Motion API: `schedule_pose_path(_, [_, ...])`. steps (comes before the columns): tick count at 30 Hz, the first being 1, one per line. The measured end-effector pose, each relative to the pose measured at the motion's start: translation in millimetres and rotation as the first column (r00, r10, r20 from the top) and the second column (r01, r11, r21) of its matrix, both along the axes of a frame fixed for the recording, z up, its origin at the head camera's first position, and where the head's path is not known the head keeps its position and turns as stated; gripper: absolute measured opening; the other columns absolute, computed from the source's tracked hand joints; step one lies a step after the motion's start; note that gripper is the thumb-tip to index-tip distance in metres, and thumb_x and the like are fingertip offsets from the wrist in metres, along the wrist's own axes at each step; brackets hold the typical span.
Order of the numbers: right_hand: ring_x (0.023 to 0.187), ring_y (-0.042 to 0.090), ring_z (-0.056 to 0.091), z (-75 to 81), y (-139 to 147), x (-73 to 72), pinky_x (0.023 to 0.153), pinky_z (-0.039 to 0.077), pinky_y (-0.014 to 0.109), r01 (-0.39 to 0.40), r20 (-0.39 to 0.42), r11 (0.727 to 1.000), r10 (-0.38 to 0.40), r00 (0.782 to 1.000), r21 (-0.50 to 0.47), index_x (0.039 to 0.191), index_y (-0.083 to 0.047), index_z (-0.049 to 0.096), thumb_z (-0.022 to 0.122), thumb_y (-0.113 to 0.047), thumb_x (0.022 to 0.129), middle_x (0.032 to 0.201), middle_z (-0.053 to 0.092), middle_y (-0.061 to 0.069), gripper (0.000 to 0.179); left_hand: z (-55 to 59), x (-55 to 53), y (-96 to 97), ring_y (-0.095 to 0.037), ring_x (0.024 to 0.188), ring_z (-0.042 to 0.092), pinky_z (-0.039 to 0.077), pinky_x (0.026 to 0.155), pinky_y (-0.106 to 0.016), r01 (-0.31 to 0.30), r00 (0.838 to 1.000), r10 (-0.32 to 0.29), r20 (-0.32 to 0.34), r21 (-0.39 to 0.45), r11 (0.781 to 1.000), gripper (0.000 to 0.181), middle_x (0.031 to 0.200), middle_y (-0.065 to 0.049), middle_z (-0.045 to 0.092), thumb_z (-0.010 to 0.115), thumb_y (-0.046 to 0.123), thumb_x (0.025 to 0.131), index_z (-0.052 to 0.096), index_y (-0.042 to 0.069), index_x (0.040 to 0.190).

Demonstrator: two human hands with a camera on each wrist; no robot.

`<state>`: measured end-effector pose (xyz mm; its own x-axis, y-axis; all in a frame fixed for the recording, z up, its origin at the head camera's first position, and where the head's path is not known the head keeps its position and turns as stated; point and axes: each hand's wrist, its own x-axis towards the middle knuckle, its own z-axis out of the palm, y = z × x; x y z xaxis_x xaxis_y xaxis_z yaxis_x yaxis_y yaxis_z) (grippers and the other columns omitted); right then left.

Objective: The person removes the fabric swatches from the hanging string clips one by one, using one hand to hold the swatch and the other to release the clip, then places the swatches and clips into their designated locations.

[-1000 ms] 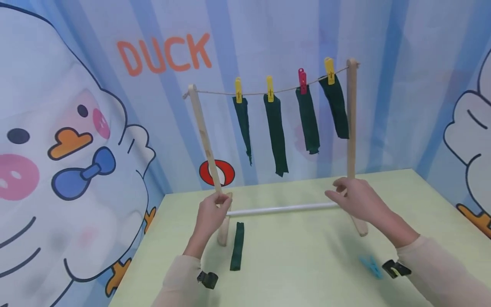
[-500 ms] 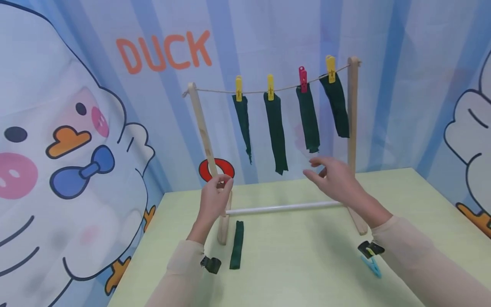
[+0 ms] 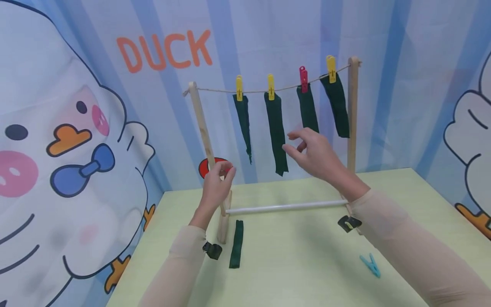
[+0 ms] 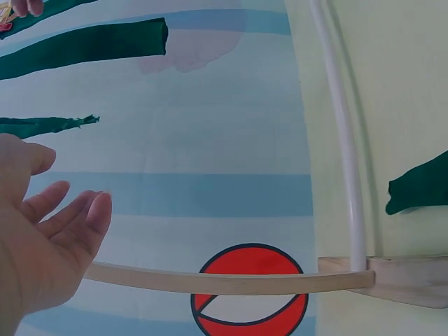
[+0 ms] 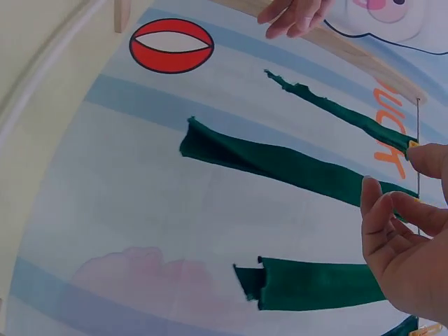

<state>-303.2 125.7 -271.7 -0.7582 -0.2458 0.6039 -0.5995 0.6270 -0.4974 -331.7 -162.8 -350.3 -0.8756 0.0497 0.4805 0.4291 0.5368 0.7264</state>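
Note:
Several dark green cloth strips hang from a thin cord [image 3: 215,90], pinned by yellow clothespins [image 3: 271,87] and one red clothespin [image 3: 304,79]. My right hand [image 3: 316,155], holding nothing, is raised with thumb and forefinger apart beside the second hanging strip [image 3: 274,132]. It covers the lower end of the third strip [image 3: 307,108] in the head view. My left hand [image 3: 216,183] is in front of the left wooden post [image 3: 199,115], fingers bent and empty. Another green strip [image 3: 236,245] lies on the table near the left foot. A light blue clothespin [image 3: 371,265] lies at the table's right.
A white rod [image 3: 284,208] joins the bases of the two posts, low over the pale yellow table [image 3: 291,251]. The right wooden post [image 3: 353,111] holds the cord's other end. Behind stands a striped blue backdrop [image 3: 264,34] with printed ducks.
My right hand has risen leftward from the right post's base to the hanging strips. My left hand has lifted a little from the left post's base. The strips and clothespins stay in place.

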Motion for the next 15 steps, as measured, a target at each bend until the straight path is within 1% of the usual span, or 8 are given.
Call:
schedule_pose_path(4, [0.085, 0.022, 0.065, 11.8, -7.4, -5.4, 0.072, 0.058, 0.037, -0.022, -0.051, 1.000, 0.022, 0.998, -0.005, 0.128, -0.001, 0.062, 0.068, -0.025, 0.097, 0.126, 0.063, 0.014, 0.040, 6.9, -5.5, 3.6, -0.025, 0.104, 0.062, 0.050, 0.090, -0.041, 0.013, 1.000, -0.013, -0.010, -0.006, 1.000, 0.033, 0.122, -0.010, 0.066, 0.059, 0.027, 0.102, 0.060, 0.006, 0.127])
schedule_pose_path(7, [0.085, 0.022, 0.065, 20.7, -13.1, -9.4, 0.073, 0.058, 0.037, -0.030, -0.077, 1.000, 0.029, 0.997, -0.009, 0.127, -0.001, 0.062, 0.068, -0.024, 0.097, 0.127, 0.063, 0.015, 0.039, 12.6, -8.2, 5.7, -0.025, 0.099, 0.062, 0.053, 0.086, -0.040, 0.022, 1.000, -0.022, 0.000, -0.003, 1.000, 0.038, 0.127, -0.011, 0.064, 0.059, 0.029, 0.102, 0.056, 0.006, 0.133])
schedule_pose_path(11, [0.085, 0.022, 0.063, 32.6, -22.6, -13.3, 0.072, 0.057, 0.036, -0.040, -0.095, 0.999, 0.038, 0.995, -0.019, 0.127, 0.000, 0.062, 0.067, -0.024, 0.098, 0.125, 0.063, 0.014, 0.038, 18.5, -12.0, 6.6, -0.024, 0.092, 0.064, 0.056, 0.081, -0.039, 0.018, 0.999, -0.019, 0.026, 0.039, 0.999, 0.048, 0.132, -0.011, 0.061, 0.059, 0.032, 0.102, 0.047, 0.009, 0.142])
schedule_pose_path(14, [0.084, 0.022, 0.063, 40.3, -29.7, -16.0, 0.072, 0.057, 0.035, -0.058, -0.116, 0.998, 0.054, 0.992, -0.032, 0.127, -0.001, 0.063, 0.067, -0.025, 0.098, 0.123, 0.063, 0.014, 0.038, 21.9, -14.3, 7.6, -0.024, 0.090, 0.066, 0.056, 0.082, -0.038, 0.028, 0.999, -0.031, 0.041, 0.089, 0.996, 0.055, 0.135, -0.009, 0.058, 0.059, 0.034, 0.101, 0.039, 0.012, 0.148])
schedule_pose_path(15, [0.084, 0.022, 0.063, 42.5, -31.8, -16.6, 0.072, 0.057, 0.035, -0.069, -0.125, 0.997, 0.064, 0.990, -0.036, 0.127, -0.001, 0.063, 0.067, -0.024, 0.098, 0.123, 0.063, 0.014, 0.037, 23.0, -14.5, 8.3, -0.026, 0.089, 0.066, 0.056, 0.082, -0.039, 0.035, 0.998, -0.039, 0.039, 0.104, 0.994, 0.056, 0.135, -0.009, 0.057, 0.059, 0.033, 0.102, 0.037, 0.012, 0.149])
